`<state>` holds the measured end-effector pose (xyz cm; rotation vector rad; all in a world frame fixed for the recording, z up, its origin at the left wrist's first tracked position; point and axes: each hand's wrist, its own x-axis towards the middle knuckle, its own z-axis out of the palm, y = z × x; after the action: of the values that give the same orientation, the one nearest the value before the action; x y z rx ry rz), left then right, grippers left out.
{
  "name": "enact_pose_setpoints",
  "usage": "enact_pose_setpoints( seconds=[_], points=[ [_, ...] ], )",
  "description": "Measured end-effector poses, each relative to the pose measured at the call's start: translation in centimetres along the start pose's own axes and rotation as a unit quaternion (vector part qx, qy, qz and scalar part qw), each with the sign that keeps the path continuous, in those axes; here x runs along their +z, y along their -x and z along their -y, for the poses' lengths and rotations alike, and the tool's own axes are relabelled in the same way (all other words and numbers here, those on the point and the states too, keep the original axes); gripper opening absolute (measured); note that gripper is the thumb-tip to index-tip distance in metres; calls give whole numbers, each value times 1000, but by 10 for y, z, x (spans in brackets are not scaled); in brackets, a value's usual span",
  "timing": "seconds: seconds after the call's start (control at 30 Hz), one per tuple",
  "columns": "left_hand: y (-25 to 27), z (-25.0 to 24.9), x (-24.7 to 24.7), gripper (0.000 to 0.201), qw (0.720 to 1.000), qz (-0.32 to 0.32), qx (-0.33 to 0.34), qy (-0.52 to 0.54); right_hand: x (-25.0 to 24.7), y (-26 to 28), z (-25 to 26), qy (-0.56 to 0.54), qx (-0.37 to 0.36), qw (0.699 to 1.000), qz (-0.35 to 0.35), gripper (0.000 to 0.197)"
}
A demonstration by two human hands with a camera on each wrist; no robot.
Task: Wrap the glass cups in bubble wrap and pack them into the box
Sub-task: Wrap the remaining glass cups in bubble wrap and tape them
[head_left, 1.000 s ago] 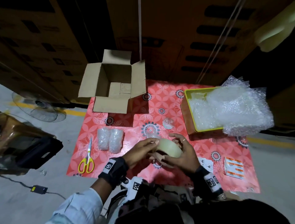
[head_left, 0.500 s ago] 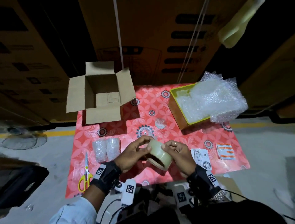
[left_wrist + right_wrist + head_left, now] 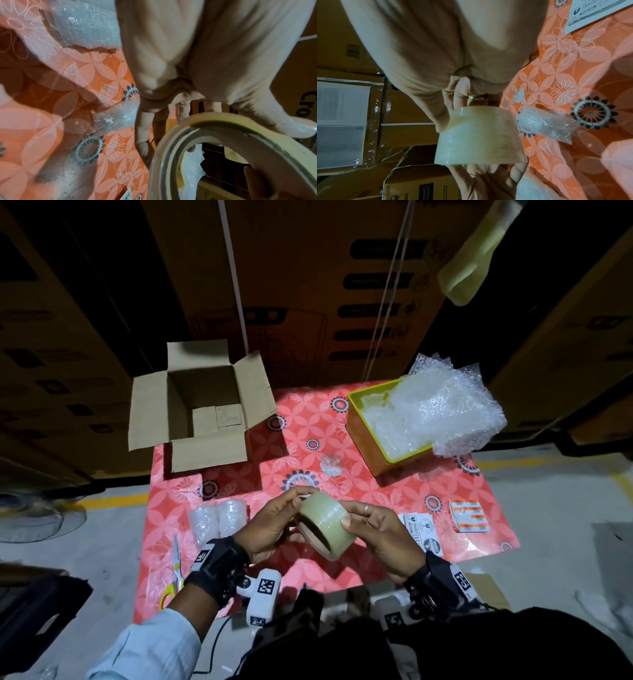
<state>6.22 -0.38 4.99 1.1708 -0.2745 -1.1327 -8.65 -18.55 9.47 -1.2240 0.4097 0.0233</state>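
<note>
Just left of the hands, two bubble-wrapped glass cups [image 3: 218,520] are laid side by side, touching, on the red flowered mat [image 3: 394,491]. A bare glass cup [image 3: 331,465] is seen farther out on the mat, between the hands and the yellow tray [image 3: 358,414]. At the mat's far left corner the cardboard box [image 3: 202,412] is set with all four flaps spread open; no cup is seen inside it.

Above the mat's near half a roll of clear packing tape [image 3: 325,523] is held by both hands. It is grasped by the left hand [image 3: 270,525], with the thumb and forefinger curled over its far rim. From the other side it is gripped by the right hand [image 3: 383,535], the thumb pressed onto the outer band and the fingers wrapped behind. In the left wrist view the roll's cardboard core [image 3: 197,136] is shown close up.

Loose bubble wrap [image 3: 438,412] is heaped in the tray and spills over its right edge. Yellow-handled scissors [image 3: 175,573] are laid at the mat's left edge, partly hidden by the left wrist. Fragile labels [image 3: 423,527] and orange stickers [image 3: 468,515] are laid to the right of the hands.
</note>
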Motion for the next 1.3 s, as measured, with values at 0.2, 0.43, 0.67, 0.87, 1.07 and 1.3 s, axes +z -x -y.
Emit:
enact_pose_setpoints(
  seconds=[0.2, 0.43, 0.67, 0.87, 1.07, 1.3],
  points=[
    [-4, -3, 25, 74, 996, -40, -58, 46, -16, 3, 9, 7, -32, 999, 32, 39],
    [-13, -3, 77, 73, 987, -108, -118, 34, -47, 10, 14, 20, -36, 999, 34, 38],
    [-29, -3, 117, 51, 971, -190, -136, 56, -67, 15, 8, 63, -44, 997, 23, 27],
    [-27, 12, 142, 39, 972, -180, -151, 28, -79, 21, -3, 45, -37, 998, 17, 27],
    [-22, 26, 151, 69, 959, -237, -118, 106, -95, 24, -12, 63, -33, 997, 26, 12],
    [-7, 35, 151, 57, 954, -248, -104, 136, -94, 26, -9, 65, -29, 994, 85, 20]
  ],
)
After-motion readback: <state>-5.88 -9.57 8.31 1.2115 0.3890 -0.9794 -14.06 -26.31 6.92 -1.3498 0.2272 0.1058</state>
